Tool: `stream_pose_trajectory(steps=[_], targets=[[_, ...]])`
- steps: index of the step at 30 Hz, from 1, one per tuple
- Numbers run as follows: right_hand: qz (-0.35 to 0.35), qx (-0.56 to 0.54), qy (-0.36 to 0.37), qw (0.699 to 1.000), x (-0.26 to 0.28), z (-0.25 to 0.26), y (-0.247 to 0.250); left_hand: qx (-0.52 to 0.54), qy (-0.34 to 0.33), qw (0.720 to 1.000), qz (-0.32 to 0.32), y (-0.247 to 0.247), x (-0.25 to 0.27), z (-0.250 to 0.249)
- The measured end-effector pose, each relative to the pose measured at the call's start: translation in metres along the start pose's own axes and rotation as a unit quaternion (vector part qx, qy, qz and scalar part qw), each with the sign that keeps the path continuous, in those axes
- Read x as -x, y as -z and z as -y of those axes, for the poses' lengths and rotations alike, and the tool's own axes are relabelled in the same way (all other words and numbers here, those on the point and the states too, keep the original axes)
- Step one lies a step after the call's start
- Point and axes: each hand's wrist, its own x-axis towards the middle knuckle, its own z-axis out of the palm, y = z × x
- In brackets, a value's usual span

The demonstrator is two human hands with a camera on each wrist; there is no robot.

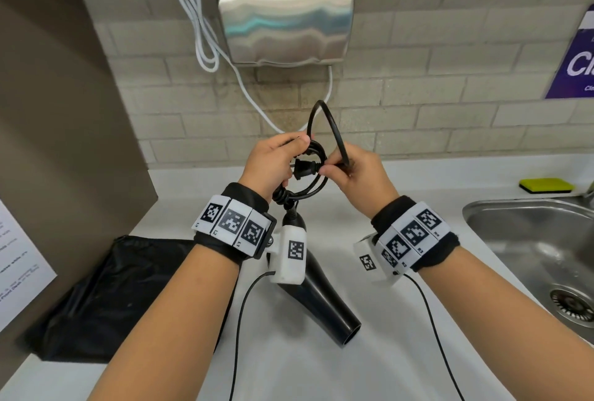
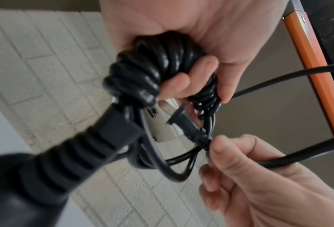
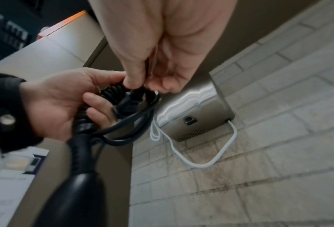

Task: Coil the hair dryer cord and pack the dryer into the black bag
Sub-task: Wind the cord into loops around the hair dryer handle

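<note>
My left hand (image 1: 289, 156) grips the coiled black cord (image 1: 310, 175) above the white counter. The black hair dryer (image 1: 321, 298) hangs from that coil, nozzle pointing down and right; I cannot tell whether it touches the counter. My right hand (image 1: 337, 169) pinches the cord just behind the plug (image 1: 305, 170), which pokes through the coil. A free loop (image 1: 324, 124) of cord stands up between the hands. In the left wrist view my fingers (image 2: 181, 83) curl round the coil (image 2: 152, 64), with the plug (image 2: 183, 124) below. The black bag (image 1: 122, 298) lies flat at the left.
A steel hand dryer (image 1: 286, 15) with a white cable (image 1: 199, 31) is on the tiled wall ahead. A steel sink (image 1: 540, 249) is at the right, a yellow sponge (image 1: 546, 184) behind it. A brown panel with a paper sheet (image 1: 19, 265) bounds the left.
</note>
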Motion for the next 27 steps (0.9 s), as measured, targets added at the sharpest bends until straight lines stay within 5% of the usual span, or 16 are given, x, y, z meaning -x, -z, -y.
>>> stream_pose_trajectory(steps=[7,11,16,20,24,27], targets=[[-0.126,0.067,0.045,0.989,-0.006,-0.002,-0.027,-0.016,-0.024,0.998,0.05,-0.005,-0.001,0.0],[-0.032,-0.08,0.008,0.996,-0.007,-0.006,-0.03,0.023,-0.034,0.995,0.09,-0.005,0.002,-0.004],[0.041,0.012,-0.007,0.999,0.018,-0.043,-0.021,0.051,-0.005,0.998,0.019,0.008,-0.006,0.003],[0.08,0.136,-0.186,0.97,0.044,-0.104,-0.003,0.065,0.025,0.998,0.009,0.015,-0.008,0.007],[0.156,0.183,-0.265,0.934,0.047,-0.111,-0.003,0.014,0.0,1.0,0.02,0.009,-0.007,0.003],[0.105,0.154,-0.262,0.947,0.032,-0.089,-0.005,-0.003,-0.016,1.0,0.009,0.002,-0.007,0.003]])
